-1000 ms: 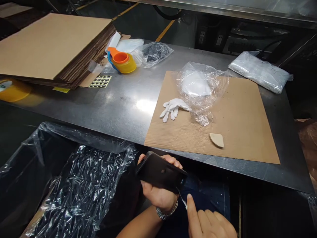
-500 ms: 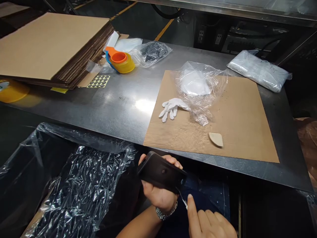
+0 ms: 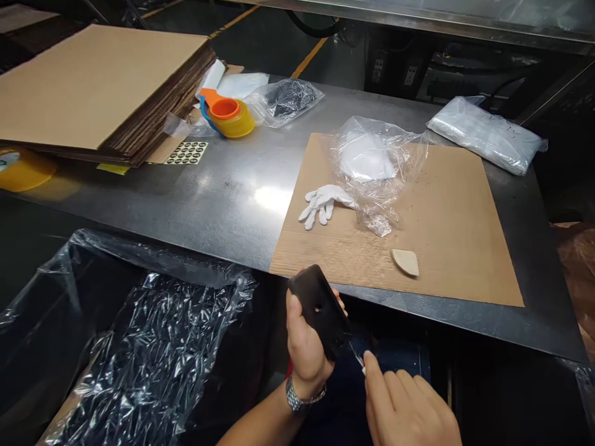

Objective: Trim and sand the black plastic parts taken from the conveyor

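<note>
My left hand [image 3: 307, 350] grips a black, flat, box-like plastic part [image 3: 320, 310] with a small round hole in its face. The part is tilted, just off the table's front edge. In my right hand [image 3: 409, 406] is a slim tool with a thin metal tip and a pale handle [image 3: 359, 359]; its exact kind I cannot make out. My index finger lies along it, and the tip is at the part's lower right end. A white glove [image 3: 325, 203] and a beige quarter-round pad [image 3: 405, 262] lie on the cardboard sheet [image 3: 455, 229] beyond my hands.
On the metal table [image 3: 223, 210] lie a clear plastic bag [image 3: 372, 155], a wrapped plastic bundle [image 3: 488, 133], a tape dispenser [image 3: 230, 118], a sticker sheet [image 3: 187, 153] and stacked cardboard [image 3: 106, 80]. A container lined with dark plastic film [image 3: 153, 359] stands front left.
My left hand has turned the black part more upright and moved it slightly up and right. My right hand with the tool has shifted a little to the right.
</note>
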Available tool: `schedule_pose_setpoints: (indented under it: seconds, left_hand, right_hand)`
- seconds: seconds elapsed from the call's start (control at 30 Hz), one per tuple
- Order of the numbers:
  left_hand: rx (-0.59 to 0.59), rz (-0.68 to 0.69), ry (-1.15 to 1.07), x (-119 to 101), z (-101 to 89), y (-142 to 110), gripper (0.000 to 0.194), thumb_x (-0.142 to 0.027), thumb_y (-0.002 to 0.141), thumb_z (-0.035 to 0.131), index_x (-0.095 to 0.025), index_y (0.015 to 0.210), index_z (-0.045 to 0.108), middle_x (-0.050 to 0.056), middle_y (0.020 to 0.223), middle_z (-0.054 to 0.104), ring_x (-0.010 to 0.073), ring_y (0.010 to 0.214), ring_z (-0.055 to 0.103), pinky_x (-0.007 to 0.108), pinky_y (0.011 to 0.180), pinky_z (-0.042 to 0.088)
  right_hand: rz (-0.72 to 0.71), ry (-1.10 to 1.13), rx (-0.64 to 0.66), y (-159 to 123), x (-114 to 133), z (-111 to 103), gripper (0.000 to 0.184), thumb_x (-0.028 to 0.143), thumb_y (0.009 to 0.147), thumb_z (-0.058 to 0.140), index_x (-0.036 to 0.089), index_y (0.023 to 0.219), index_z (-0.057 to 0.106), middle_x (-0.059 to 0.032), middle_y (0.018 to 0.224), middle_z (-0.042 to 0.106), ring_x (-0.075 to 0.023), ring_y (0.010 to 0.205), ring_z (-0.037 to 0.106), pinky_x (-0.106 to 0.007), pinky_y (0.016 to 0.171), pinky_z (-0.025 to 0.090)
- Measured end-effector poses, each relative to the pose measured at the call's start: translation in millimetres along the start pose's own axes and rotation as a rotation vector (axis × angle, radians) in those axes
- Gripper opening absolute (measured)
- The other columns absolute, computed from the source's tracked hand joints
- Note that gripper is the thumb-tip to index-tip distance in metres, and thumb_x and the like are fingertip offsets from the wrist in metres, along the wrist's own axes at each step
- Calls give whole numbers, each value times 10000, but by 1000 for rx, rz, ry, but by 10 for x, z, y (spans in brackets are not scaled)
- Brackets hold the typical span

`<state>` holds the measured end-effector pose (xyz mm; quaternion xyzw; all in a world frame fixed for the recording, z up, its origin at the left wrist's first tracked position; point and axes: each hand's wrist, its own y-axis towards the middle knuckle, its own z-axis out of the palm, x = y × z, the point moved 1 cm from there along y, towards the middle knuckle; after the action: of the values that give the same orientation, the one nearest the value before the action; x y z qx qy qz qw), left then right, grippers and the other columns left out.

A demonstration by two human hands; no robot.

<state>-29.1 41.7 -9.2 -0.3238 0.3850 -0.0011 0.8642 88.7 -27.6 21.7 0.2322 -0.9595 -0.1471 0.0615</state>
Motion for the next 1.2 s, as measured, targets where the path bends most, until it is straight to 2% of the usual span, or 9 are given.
schedule_pose_setpoints:
  seconds: [0.07, 0.17, 0.23, 0.33, 0.47, 0.67, 0.87, 1.03, 1.2]
  left_hand:
    - [27, -97, -37, -12, -5, 30, 419, -506, 837, 367, -159, 866, 600, 38, 715, 607, 142, 592, 567, 254, 558, 476]
    - [78, -253, -89, -28, -7, 64, 451, -489, 840, 369, -121, 762, 618, 55, 694, 609, 134, 565, 561, 240, 537, 475]
    - [112, -326, -116, -40, -2, 71, 465, -479, 843, 369, -103, 742, 625, 60, 683, 603, 127, 549, 548, 231, 522, 469]
    - [125, -365, -138, -57, 6, 59, 475, -477, 844, 368, -94, 741, 629, 63, 681, 597, 126, 551, 541, 227, 516, 465]
    - [139, -360, -132, -72, 10, 31, 483, -495, 834, 377, -92, 756, 630, 63, 685, 597, 126, 552, 534, 227, 517, 465]
    - [178, -317, -113, -81, 5, 7, 467, -509, 821, 393, -105, 771, 621, 60, 692, 592, 126, 552, 529, 228, 510, 458]
    - [164, -271, -82, -77, 19, 10, 423, -508, 823, 396, -135, 839, 597, 45, 717, 582, 127, 563, 521, 235, 513, 453]
    - [165, -217, -51, -79, 31, -14, 401, -491, 840, 380, -184, 1039, 546, 33, 711, 581, 133, 560, 520, 239, 510, 447]
    - [187, -109, -20, -64, 17, -47, 443, -446, 872, 347, -270, 1277, 381, 27, 724, 596, 143, 587, 533, 248, 527, 456]
  right_hand:
    - [63, 122, 40, 0, -93, 19, 230, 146, 874, 422, 99, 970, 625, 16, 537, 484, -90, 448, 469, -238, 437, 327]
    - [143, 250, 126, -48, -217, 47, 306, 159, 913, 323, 100, 1072, 578, -11, 620, 517, -90, 488, 503, -203, 406, 343]
    - [113, 254, 153, -100, -260, 51, 336, 118, 911, 297, 97, 1138, 544, -17, 649, 525, -80, 498, 507, -183, 414, 354]
    - [46, 165, 121, -144, -261, 28, 322, 129, 905, 358, 117, 1167, 543, 3, 616, 502, -75, 483, 478, -192, 451, 355]
    - [59, 72, 71, -108, -213, -19, 280, 236, 895, 444, 156, 1112, 602, 20, 571, 456, -79, 469, 431, -219, 461, 310]
    - [55, 60, 81, -88, -175, -27, 266, 230, 900, 438, 170, 1075, 629, 20, 565, 454, -77, 479, 422, -232, 488, 290]
    - [36, 44, 80, -98, -187, -35, 255, 225, 900, 441, 170, 1065, 627, 29, 550, 445, -75, 467, 408, -241, 490, 271]
    - [35, 55, 104, -100, -191, -26, 256, 223, 904, 430, 169, 1064, 623, 28, 557, 449, -73, 468, 409, -240, 486, 267]
    - [27, 57, 118, -106, -198, -19, 255, 219, 910, 417, 171, 1059, 618, 32, 556, 454, -68, 465, 415, -236, 482, 271]
